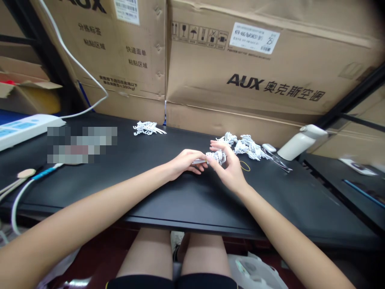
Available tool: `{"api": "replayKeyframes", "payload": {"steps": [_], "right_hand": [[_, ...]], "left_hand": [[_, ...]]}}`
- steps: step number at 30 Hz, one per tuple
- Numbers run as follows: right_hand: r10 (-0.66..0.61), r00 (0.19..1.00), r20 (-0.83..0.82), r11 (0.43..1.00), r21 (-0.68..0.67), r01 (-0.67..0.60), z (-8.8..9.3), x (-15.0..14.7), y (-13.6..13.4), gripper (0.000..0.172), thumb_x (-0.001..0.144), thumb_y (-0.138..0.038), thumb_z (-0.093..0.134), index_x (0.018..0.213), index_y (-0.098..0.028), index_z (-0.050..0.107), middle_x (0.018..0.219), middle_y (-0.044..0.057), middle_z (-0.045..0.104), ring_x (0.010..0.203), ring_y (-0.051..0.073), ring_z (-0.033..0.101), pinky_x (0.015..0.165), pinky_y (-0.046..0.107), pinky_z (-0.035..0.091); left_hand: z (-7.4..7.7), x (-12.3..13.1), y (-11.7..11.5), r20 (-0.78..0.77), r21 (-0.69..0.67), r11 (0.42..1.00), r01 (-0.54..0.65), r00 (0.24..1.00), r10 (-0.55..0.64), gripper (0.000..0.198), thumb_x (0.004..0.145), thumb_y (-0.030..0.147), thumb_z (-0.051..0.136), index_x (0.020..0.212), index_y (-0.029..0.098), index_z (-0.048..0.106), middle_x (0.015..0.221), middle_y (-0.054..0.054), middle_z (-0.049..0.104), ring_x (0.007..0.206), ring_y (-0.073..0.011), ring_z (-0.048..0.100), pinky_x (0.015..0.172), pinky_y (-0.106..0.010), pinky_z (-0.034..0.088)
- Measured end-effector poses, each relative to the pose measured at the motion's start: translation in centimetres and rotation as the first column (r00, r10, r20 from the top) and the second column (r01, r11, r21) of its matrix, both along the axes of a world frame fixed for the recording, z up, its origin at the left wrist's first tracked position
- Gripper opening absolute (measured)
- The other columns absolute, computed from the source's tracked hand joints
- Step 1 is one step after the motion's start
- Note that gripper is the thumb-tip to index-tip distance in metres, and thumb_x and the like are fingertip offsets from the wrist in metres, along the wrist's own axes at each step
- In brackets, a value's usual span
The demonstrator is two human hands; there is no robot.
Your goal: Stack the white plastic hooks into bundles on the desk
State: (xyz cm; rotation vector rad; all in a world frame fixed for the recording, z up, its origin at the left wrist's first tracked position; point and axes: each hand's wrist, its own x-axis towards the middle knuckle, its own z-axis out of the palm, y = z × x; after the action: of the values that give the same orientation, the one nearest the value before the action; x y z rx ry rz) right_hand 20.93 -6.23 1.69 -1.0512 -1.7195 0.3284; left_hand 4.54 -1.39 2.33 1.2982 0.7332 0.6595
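My left hand (pixel 189 161) is closed around the straight ends of a bundle of thin white hooks (pixel 217 156), just above the black table. At the bundle's curled end, my right hand (pixel 230 166) has its thumb on the near side and its fingers curved over the far side. A bit of yellow, perhaps a rubber band, shows at the bundle's middle by my left fingertips. To the right of my right hand a yellow rubber band (pixel 245 165) lies loose. Behind it are piled more white bundles (pixel 249 147). A small loose pile of white hooks (pixel 148 128) lies farther left.
Large cardboard boxes (pixel 210 80) stand along the back of the black table (pixel 180 200). At the right are a white bottle (pixel 300 142) lying tilted and a clear plastic packet (pixel 279 162). A white power strip (pixel 30 128), cables and a blurred-out item (pixel 81 146) occupy the left.
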Motion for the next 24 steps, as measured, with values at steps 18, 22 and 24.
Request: {"api": "replayKeyframes", "payload": {"steps": [18, 22, 24], "right_hand": [[-0.140, 0.990, -0.008, 0.989, -0.045, 0.140, -0.15, -0.33, -0.13, 0.047, 0.076, -0.042, 0.067, 0.116, -0.023, 0.053, 0.119, 0.009, 0.057, 0.111, 0.026, 0.054, 0.093, 0.043, 0.045], [-0.166, 0.986, 0.010, 0.983, -0.082, 0.166, -0.06, -0.44, -0.24, 0.049, 0.074, -0.043, 0.069, 0.116, -0.023, 0.053, 0.116, 0.008, 0.058, 0.104, 0.025, 0.056, 0.088, 0.042, 0.047], [-0.165, 0.986, 0.002, 0.983, -0.078, 0.165, -0.11, -0.47, -0.23, 0.048, 0.074, -0.043, 0.068, 0.116, -0.023, 0.053, 0.115, 0.008, 0.058, 0.102, 0.025, 0.057, 0.088, 0.042, 0.047]], "left_hand": [[-0.19, -0.01, 0.30, 0.068, 0.000, 0.993, -0.120, 0.990, 0.120, 0.017, 0.071, 0.029, 0.064, 0.074, 0.012, 0.065, 0.069, -0.003, 0.063, 0.063, -0.0112, 0.059, 0.061, -0.024, 0.051], [-0.35, -0.03, 0.41, 0.080, 0.003, 0.994, -0.112, 0.990, 0.112, 0.019, 0.072, 0.030, 0.064, 0.077, 0.012, 0.066, 0.070, -0.003, 0.063, 0.064, -0.0113, 0.059, 0.061, -0.023, 0.051], [-0.32, -0.02, 0.37, 0.078, 0.001, 0.994, -0.108, 0.991, 0.108, 0.020, 0.073, 0.031, 0.065, 0.078, 0.012, 0.066, 0.070, -0.003, 0.063, 0.064, -0.0112, 0.059, 0.061, -0.023, 0.051]]}}
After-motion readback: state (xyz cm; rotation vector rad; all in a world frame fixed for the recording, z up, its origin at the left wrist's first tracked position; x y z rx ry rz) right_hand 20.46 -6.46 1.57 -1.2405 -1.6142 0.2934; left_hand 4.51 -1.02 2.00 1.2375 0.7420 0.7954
